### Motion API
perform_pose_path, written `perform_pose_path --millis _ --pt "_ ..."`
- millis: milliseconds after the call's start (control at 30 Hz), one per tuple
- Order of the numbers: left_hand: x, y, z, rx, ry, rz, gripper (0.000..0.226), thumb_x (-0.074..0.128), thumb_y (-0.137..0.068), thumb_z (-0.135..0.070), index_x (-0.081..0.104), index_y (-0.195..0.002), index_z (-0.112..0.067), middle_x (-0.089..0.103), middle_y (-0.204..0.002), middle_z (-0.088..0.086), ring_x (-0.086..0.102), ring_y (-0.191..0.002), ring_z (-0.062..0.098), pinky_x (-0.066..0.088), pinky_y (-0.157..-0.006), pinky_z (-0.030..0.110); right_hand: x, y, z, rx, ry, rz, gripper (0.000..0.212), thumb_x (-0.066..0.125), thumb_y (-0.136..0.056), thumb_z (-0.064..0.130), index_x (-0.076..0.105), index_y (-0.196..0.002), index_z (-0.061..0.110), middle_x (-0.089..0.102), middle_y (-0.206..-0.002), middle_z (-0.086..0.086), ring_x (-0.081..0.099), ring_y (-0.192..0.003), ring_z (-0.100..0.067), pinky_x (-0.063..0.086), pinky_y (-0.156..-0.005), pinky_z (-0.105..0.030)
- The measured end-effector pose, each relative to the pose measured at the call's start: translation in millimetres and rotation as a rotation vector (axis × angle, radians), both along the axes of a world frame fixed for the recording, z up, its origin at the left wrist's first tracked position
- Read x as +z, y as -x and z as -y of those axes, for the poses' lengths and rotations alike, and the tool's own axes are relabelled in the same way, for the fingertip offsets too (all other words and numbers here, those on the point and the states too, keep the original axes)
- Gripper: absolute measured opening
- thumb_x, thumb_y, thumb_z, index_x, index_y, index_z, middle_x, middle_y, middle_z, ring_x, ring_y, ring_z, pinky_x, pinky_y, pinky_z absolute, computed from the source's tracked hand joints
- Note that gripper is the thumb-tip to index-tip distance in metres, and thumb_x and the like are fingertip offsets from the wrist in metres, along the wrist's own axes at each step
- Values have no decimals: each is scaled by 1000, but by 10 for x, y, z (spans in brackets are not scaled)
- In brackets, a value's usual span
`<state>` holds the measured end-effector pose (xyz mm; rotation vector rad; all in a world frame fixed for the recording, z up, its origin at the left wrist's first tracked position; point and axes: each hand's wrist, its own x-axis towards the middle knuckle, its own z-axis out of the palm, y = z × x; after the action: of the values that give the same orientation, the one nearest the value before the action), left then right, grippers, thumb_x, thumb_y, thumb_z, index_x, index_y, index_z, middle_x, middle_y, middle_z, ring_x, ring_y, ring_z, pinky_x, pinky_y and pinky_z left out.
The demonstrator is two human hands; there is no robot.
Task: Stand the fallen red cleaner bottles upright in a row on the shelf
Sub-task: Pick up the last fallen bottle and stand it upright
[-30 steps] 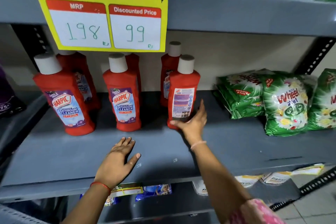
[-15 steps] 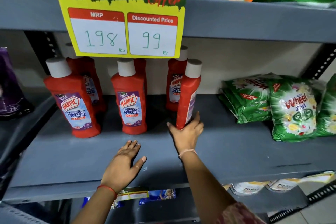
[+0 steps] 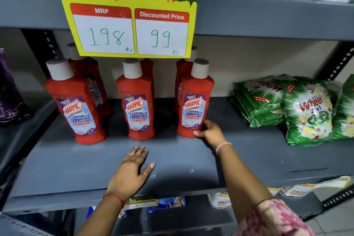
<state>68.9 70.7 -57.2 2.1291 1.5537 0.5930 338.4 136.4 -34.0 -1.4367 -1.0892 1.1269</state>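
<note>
Three red cleaner bottles with white caps stand upright in a front row on the grey shelf (image 3: 57, 168): the left bottle (image 3: 75, 105), the middle bottle (image 3: 137, 103) and the right bottle (image 3: 194, 101), all labels facing me. More red bottles stand behind each one, partly hidden. My right hand (image 3: 209, 132) grips the base of the right bottle from its right side. My left hand (image 3: 131, 172) lies flat on the shelf in front of the middle bottle, fingers spread, holding nothing.
A yellow and green price sign (image 3: 130, 17) hangs from the upper shelf over the bottle caps. Green detergent bags (image 3: 308, 113) lie stacked on the shelf's right side. A dark purple pack (image 3: 8, 97) sits at the far left. Packets fill the shelf below (image 3: 166, 202).
My right hand has turned the right bottle from its back label to its front label facing me. The left hand has stayed flat on the shelf.
</note>
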Motion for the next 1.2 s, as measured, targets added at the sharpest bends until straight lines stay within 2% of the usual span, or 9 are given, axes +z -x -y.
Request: perform_pose_path --millis 167,300,400,500,633,800,900,1000,1200 --pt "4 -3 2 5 -6 4 57 46 -89 -43 32 -139 -19 28 -152 0 13 -143 12 13 -116 28 71 -78 -74 142 47 35 53 56 -73 -20 46 -121 0 52 -130 -21 51 -109 -23 43 -94 -36" --pt "8 3 -8 13 -4 4 57 46 -89 -43 32 -139 -20 27 -152 -1 12 -143 11 12 -117 29 31 -101 -66 113 33 9 68 60 -72 -18 33 -131 3 47 -135 -17 44 -124 -27 37 -105 -41" --pt "-15 0 -6 12 1 9 56 46 -89 -43 33 -138 -20 28 -152 -1 13 -143 11 12 -117 28 -13 -70 -36 113 9 32 66 65 -68 -15 41 -126 4 52 -131 -18 51 -117 -27 41 -102 -42" --pt "-33 2 -5 6 -7 10 55 48 -89 -41 35 -138 -19 30 -151 0 15 -143 12 13 -116 27 1 -32 -5 83 5 52 61 66 -68 -14 46 -122 4 54 -129 -18 53 -107 -21 43 -93 -33" --pt "-37 -1 -21 2 -5 12 54 51 -88 -38 39 -136 -16 33 -150 3 17 -142 14 14 -116 28 4 1 125 48 -26 79 60 64 -68 -17 45 -123 -2 52 -130 -21 53 -109 -25 42 -94 -32" --pt "-32 -22 -31 -9 -10 -46 57 58 -85 -36 42 -133 -10 35 -149 10 22 -142 20 16 -117 32 -57 1 536 88 -40 14 59 59 -68 -22 44 -122 -4 51 -130 -23 50 -107 -21 44 -93 -34" --pt "-30 -28 -23 -12 -11 -72 59 59 -84 -36 42 -133 -8 34 -149 12 21 -142 22 16 -117 33 -104 -28 797 119 -32 18 60 61 -69 -19 44 -124 -1 53 -122 -11 51 -106 -19 50 -81 -17" --pt "-16 -37 -25 -13 -5 -80 59 58 -85 -35 40 -134 -7 32 -150 12 20 -142 22 16 -118 34 -134 -35 968 133 -52 40 58 61 -70 -19 43 -123 -4 50 -118 -5 49 -106 -18 48 -71 -4" --pt "-7 -31 -19 -10 -2 -78 59 55 -87 -36 38 -135 -8 30 -151 11 17 -143 21 15 -118 35 -138 -19 1092 142 -60 52 60 61 -70 -18 42 -125 -3 50 -118 -5 48 -107 -17 47 -71 -2"
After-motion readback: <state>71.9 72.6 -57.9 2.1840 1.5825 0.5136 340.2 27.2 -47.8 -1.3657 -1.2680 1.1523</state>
